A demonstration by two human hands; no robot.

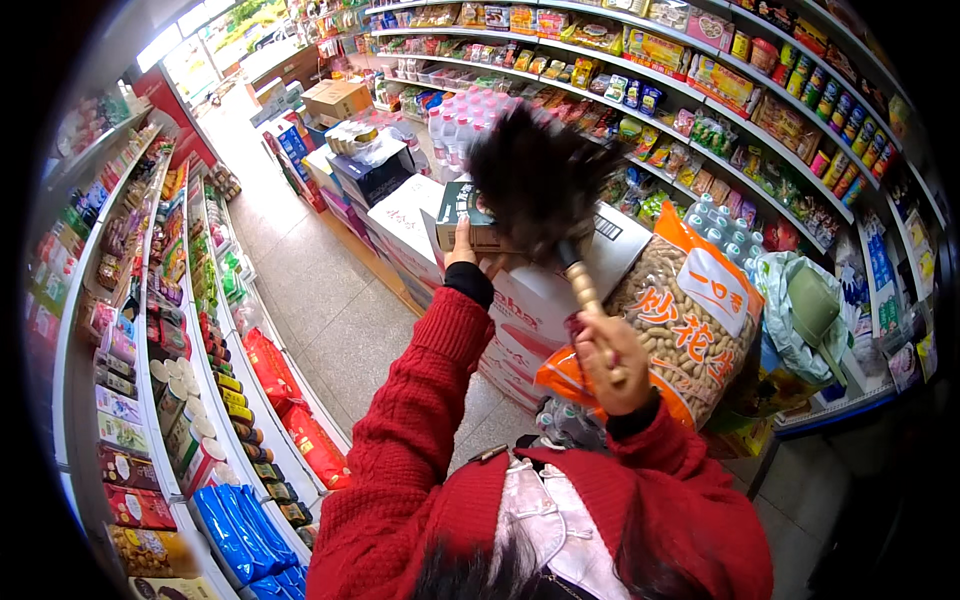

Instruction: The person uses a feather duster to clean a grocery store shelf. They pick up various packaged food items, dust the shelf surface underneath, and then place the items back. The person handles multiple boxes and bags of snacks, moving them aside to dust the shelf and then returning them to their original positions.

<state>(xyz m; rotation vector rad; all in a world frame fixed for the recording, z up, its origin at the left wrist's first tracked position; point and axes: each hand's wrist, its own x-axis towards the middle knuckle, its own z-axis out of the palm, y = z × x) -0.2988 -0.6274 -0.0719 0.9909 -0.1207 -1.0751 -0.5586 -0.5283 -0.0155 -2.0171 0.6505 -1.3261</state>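
My right hand (615, 360) grips the jointed, bamboo-like handle of a feather duster (551, 184). Its dark feathers are blurred and cover part of a small dark green and brown cardboard box (457, 214). My left hand (461, 244) holds that box at its near left side, with one finger pointing up along it; the other fingers are partly hidden. Beneath the box is a large white carton (502, 330) with red print. A big clear and orange bag of peanuts in shells (675, 315) leans beside the carton, close to my right hand.
Shrink-wrapped bottles (457, 127) stand behind the cartons, with more bottles (724, 229) beyond the peanut bag. A green scoop (814, 307) lies on a plastic bag at right. Stocked shelves line both sides. A tiled aisle (330, 300) runs along the left shelves (180, 330).
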